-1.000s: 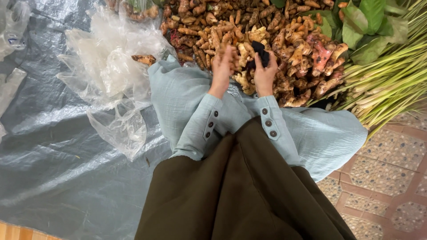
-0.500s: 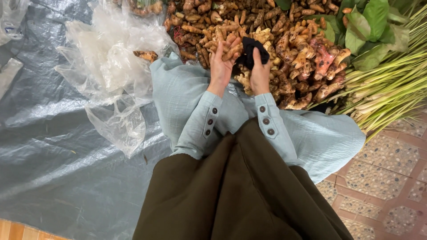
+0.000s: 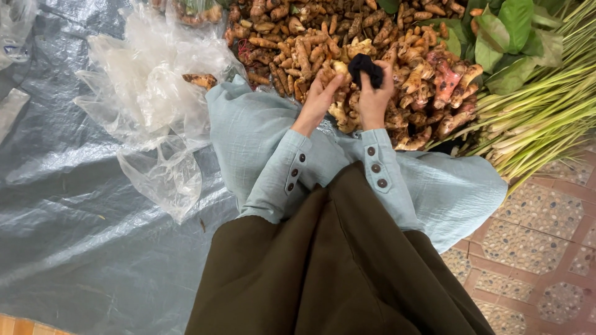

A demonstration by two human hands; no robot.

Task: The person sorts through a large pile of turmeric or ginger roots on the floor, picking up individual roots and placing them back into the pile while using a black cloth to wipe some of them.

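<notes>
From the head view I saw both hands out in front of me, over a heap of roots (image 3: 347, 56) that lay on a grey plastic sheet (image 3: 68, 236). My right hand (image 3: 374, 96) was closed around a small black cloth (image 3: 365, 65), its fingertips pinching the bunched fabric at the top of the hand. My left hand (image 3: 321, 93) sat just beside it at nine o'clock, fingers curled around a pale knobbly root (image 3: 338, 69) on the heap; the root's top touched the cloth. Both wrists came out of light blue sleeves (image 3: 292, 167) with dark buttons along the cuffs, and a dark olive garment (image 3: 335, 267) filled the lower middle of the view.

At nine o'clock from the hands, a crumpled clear plastic bag (image 3: 149, 93) lay on the sheet, with one loose root (image 3: 200, 80) resting at its edge. At three o'clock, a bundle of long green stalks (image 3: 546, 118) lay fanned against the heap, and broad green leaves (image 3: 515, 37) sat at about two o'clock. Patterned floor tiles (image 3: 534, 248) showed at five o'clock, beyond the sheet.
</notes>
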